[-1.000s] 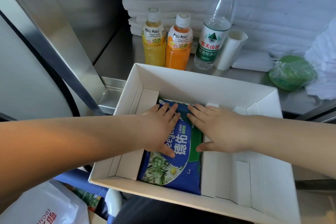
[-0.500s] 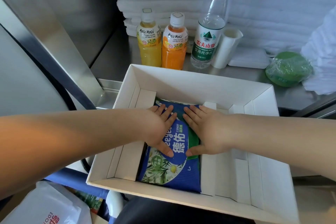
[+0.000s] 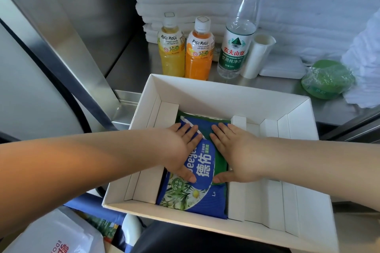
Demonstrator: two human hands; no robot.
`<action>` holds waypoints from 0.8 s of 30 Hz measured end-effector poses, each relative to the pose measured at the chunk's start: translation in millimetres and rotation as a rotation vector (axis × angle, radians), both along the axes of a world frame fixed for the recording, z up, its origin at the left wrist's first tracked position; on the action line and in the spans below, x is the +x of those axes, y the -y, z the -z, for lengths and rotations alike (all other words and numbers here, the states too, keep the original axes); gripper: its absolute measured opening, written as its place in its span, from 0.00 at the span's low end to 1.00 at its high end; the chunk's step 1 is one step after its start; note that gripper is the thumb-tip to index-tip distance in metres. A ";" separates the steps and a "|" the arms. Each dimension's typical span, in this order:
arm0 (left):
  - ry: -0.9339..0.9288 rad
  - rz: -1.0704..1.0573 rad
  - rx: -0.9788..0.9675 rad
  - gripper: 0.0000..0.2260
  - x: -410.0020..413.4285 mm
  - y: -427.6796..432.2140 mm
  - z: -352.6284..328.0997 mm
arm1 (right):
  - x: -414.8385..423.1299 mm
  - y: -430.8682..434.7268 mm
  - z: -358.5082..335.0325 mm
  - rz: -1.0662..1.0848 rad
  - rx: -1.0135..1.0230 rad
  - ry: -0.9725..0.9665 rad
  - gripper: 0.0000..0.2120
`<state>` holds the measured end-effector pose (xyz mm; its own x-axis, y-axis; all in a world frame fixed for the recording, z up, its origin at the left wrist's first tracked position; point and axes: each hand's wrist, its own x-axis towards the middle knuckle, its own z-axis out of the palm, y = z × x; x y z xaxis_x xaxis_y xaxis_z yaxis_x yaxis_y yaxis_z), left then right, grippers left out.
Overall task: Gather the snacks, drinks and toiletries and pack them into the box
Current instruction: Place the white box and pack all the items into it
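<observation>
1. Step in hand: seating the blue-and-green soft plastic wipes pack (image 3: pixel 197 197) in the middle channel of the white cardboard box (image 3: pixel 226 92), between its folded inserts.
2. The left hand (image 3: pixel 183 150) and right hand (image 3: pixel 234 154) lie flat on the pack with fingers straight. They press down and grip nothing.
3. Next, likely: reach over the far wall for the drinks standing upright just behind it — the yellow juice bottle (image 3: pixel 171 53), the orange juice bottle (image 3: pixel 199 55) and the tall clear green-capped water bottle (image 3: pixel 238 43).
4. Writing: the pack reads "德佑" and "99.9", both juices "MOGU MOGU", the water "农夫山泉".

We see a matt white cardboard box (image 3: pixel 226 96), a glossy plastic wipes pack (image 3: pixel 193 197) inside, and a brushed-metal counter (image 3: pixel 131 68) at eleven o'clock.
</observation>
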<state>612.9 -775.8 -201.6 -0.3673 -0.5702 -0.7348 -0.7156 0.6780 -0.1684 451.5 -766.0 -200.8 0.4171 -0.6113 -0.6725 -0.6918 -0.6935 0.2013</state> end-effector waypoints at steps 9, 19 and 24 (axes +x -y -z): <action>0.094 0.078 -0.060 0.47 11.9 -14.1 -13.2 | -18.4 4.0 -13.7 -0.079 -0.067 -0.064 0.46; 0.031 0.077 -0.081 0.46 16.2 -9.5 -14.0 | -4.0 5.0 -14.6 -0.151 -0.081 -0.090 0.43; -0.195 0.072 -0.078 0.43 12.7 -11.6 -12.1 | -7.8 15.2 -17.8 -0.138 -0.052 0.160 0.31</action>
